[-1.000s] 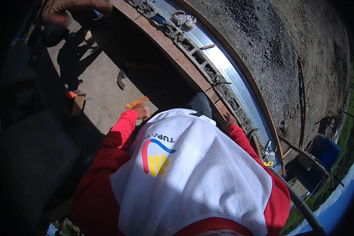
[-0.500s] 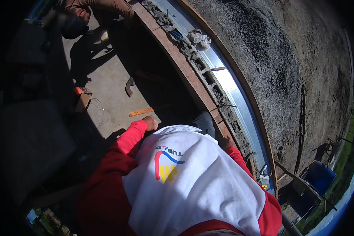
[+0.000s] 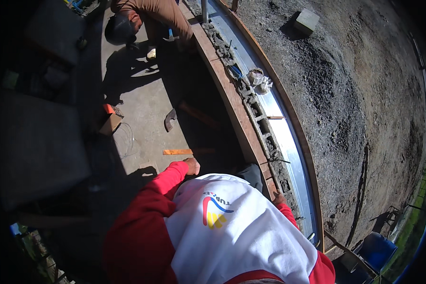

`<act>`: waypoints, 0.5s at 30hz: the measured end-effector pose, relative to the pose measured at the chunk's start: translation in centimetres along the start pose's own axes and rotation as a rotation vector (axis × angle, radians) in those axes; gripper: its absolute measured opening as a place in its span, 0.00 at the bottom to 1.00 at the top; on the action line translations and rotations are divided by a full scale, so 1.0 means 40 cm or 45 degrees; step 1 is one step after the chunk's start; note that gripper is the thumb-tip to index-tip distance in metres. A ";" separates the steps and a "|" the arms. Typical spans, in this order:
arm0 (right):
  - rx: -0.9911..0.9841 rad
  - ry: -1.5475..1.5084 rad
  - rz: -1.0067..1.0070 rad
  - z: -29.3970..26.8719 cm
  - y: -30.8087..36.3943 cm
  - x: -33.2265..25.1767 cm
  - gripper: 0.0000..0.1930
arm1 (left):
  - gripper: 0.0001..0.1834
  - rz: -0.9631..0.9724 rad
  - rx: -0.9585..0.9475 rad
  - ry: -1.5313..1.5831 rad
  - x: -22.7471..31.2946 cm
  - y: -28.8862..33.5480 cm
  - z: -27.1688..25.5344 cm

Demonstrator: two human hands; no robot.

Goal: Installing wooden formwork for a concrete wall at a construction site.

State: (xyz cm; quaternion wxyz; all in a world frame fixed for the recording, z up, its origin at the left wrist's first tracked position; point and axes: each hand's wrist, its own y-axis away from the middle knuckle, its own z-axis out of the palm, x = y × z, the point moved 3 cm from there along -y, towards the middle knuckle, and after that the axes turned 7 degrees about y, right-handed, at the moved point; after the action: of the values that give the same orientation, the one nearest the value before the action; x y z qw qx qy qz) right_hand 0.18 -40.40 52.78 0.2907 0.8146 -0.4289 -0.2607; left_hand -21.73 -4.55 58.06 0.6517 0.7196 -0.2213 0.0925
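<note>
I look down over my own white vest and red sleeves. My left hand (image 3: pixel 191 166) hangs over the concrete floor with its fingers curled; nothing shows in it. Just beyond it lies a thin wooden strip (image 3: pixel 177 152), not touching the hand. My right hand (image 3: pixel 278 198) rests on the top of the curved wall of hollow blocks (image 3: pixel 262 125). My sleeve and vest hide most of that hand. A curved wooden board (image 3: pixel 232 104) runs along the wall's inner side.
A co-worker in brown (image 3: pixel 151 12) bends over the floor at the top. A hatchet-like tool (image 3: pixel 169 119) and a small cardboard box (image 3: pixel 109 122) lie on the concrete. A crumpled bag (image 3: pixel 259 79) sits on the wall, a concrete block (image 3: pixel 306 20) on the dirt, a blue container (image 3: pixel 376 248) at lower right.
The view has swung so the co-worker and more of the floor show. My left hand has drawn back a little from the wooden strip. My right hand stays on the wall.
</note>
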 end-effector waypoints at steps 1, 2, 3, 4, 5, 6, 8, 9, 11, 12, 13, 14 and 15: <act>0.026 -0.012 0.019 -0.013 0.006 -0.006 0.24 | 0.09 0.034 0.022 -0.066 -0.005 -0.004 0.004; 0.036 0.020 0.137 -0.023 0.010 -0.008 0.23 | 0.08 0.084 0.042 -0.125 -0.010 -0.012 0.007; 0.000 0.097 0.116 -0.035 0.012 -0.017 0.25 | 0.08 -0.029 0.057 -0.132 -0.028 -0.023 0.009; 0.036 0.012 0.036 -0.049 0.017 -0.029 0.25 | 0.08 0.007 -0.005 -0.056 -0.038 -0.040 0.016; -0.009 0.038 0.018 -0.058 0.020 -0.038 0.27 | 0.08 -0.074 0.029 -0.122 -0.058 -0.058 0.016; -0.044 0.158 0.064 -0.068 0.026 -0.042 0.30 | 0.07 -0.053 0.015 -0.076 -0.072 -0.077 0.019; -0.082 0.035 0.017 -0.081 0.032 -0.056 0.37 | 0.07 -0.039 0.005 -0.031 -0.099 -0.119 0.019; -0.069 0.038 0.023 -0.086 0.033 -0.058 0.29 | 0.07 -0.055 -0.038 -0.034 -0.109 -0.141 0.018; -0.087 0.178 0.074 -0.087 0.030 -0.051 0.23 | 0.07 -0.071 -0.078 -0.037 -0.114 -0.170 0.012; -0.062 0.136 0.003 -0.084 0.025 -0.049 0.23 | 0.07 -0.202 -0.203 0.093 -0.113 -0.176 0.014; -0.151 0.041 0.062 -0.073 0.019 -0.036 0.28 | 0.09 -0.252 -0.320 0.310 -0.102 -0.173 0.018; -0.226 0.030 0.148 -0.061 0.012 -0.020 0.34 | 0.09 -0.326 -0.324 0.249 -0.088 -0.163 0.014; -0.227 0.094 0.128 -0.051 0.003 -0.009 0.34 | 0.09 -0.266 -0.206 0.311 -0.064 -0.149 0.004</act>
State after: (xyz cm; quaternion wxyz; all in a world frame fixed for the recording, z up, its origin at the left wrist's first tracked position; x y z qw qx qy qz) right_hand 1.31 -39.64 54.37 0.3902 0.7721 -0.4333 -0.2526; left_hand -21.39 -3.91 51.62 0.7355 0.6673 -0.0712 0.0932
